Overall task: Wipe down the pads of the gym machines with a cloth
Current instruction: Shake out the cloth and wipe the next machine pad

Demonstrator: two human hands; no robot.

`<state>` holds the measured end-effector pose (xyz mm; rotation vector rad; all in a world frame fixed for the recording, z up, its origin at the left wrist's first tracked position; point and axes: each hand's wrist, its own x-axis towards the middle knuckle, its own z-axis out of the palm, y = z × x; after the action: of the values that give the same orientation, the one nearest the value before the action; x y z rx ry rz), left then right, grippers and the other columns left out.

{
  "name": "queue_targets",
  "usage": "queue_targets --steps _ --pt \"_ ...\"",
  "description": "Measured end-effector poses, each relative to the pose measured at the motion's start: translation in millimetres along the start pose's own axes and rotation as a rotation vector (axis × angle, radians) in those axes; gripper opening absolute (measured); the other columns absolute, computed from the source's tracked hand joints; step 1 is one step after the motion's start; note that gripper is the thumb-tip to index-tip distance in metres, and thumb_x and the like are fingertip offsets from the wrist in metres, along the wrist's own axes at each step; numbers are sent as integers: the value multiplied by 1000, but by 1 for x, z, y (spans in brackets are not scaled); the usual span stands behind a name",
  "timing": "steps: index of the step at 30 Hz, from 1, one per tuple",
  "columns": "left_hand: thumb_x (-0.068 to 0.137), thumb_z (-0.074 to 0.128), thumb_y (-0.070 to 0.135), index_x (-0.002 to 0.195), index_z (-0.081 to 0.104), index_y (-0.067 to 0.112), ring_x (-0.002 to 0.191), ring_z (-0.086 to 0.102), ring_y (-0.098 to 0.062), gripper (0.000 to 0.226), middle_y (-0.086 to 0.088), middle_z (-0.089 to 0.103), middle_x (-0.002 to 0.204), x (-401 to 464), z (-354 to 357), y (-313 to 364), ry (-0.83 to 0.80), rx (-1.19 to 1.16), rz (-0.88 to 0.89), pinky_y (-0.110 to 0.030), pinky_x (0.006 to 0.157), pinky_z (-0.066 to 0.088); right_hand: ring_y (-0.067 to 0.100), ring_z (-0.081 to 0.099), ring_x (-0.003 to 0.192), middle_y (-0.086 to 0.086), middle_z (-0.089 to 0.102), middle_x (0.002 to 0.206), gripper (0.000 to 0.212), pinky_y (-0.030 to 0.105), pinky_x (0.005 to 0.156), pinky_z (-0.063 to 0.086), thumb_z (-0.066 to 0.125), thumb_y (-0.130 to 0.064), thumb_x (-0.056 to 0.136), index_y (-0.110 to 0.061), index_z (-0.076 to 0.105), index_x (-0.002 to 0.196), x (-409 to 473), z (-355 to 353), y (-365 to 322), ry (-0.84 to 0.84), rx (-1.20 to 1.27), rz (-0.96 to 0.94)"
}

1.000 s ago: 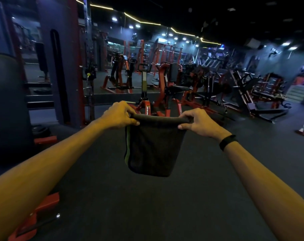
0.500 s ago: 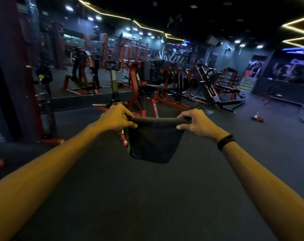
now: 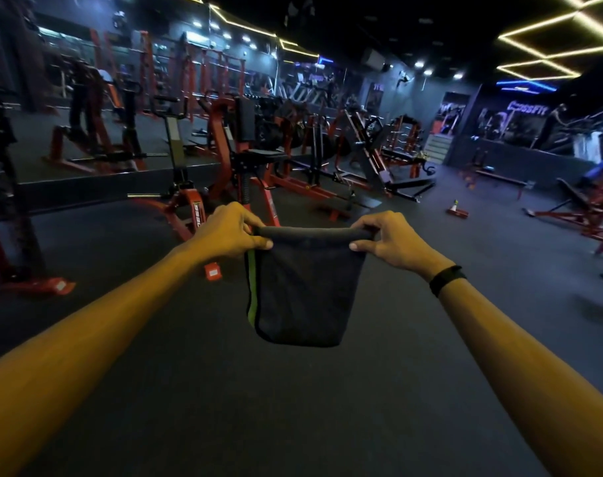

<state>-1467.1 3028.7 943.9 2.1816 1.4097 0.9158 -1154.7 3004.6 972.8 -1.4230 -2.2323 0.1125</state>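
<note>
Your left hand point(image 3: 224, 232) and right hand point(image 3: 391, 241) each pinch a top corner of the dark cloth point(image 3: 302, 290), which hangs stretched between them above the floor point(image 3: 293, 407).

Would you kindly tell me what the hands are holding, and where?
A dark cloth, pinched at its top corners: left hand on one, right hand on the other.

Cloth point(image 3: 305, 290): dark, folded, green stripe down its left edge; hangs taut by its top edge in mid-air above the floor. Machine pad point(image 3: 264, 154): black seat on a red frame, beyond the cloth, well apart.
</note>
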Motion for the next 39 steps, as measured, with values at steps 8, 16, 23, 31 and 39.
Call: queue_targets --steps 8,16,23,31,39 --pt "74 88 22 92 79 21 71 58 -1 20 18 63 68 48 8 -22 80 -21 -7 -35 71 54 4 61 86 -12 67 90 15 35 79 50 79 -18 85 -24 71 97 40 24 37 12 37 21" --pt "78 85 23 98 78 22 63 64 -4 21 4 71 73 150 17 -47 57 47 24 -44 73 61 12 62 92 -12 65 93 15 33 80 51 78 -17 87 -19 72 100 126 43 102 72 65 -6" --pt "77 86 27 99 78 29 65 61 -3 23 11 68 74 288 36 -63 12 103 55 -47 77 59 15 63 91 -1 68 96 17 26 77 48 78 -12 86 -9 74 102 241 39 199 76 63 -35" --pt "78 85 31 102 77 33 87 64 -18 26 4 68 88 422 43 -110 125 148 -64 -42 79 56 16 64 95 -1 69 98 18 43 85 53 77 -16 87 -13 73 104 385 47 274 70 63 -101" --pt "80 83 19 103 77 24 67 63 -6 24 8 67 73 539 61 -171 121 82 -101 -38 71 60 14 65 94 -2 71 98 18 45 84 55 78 -16 86 -14 74 104 513 78 347 -7 85 -134"
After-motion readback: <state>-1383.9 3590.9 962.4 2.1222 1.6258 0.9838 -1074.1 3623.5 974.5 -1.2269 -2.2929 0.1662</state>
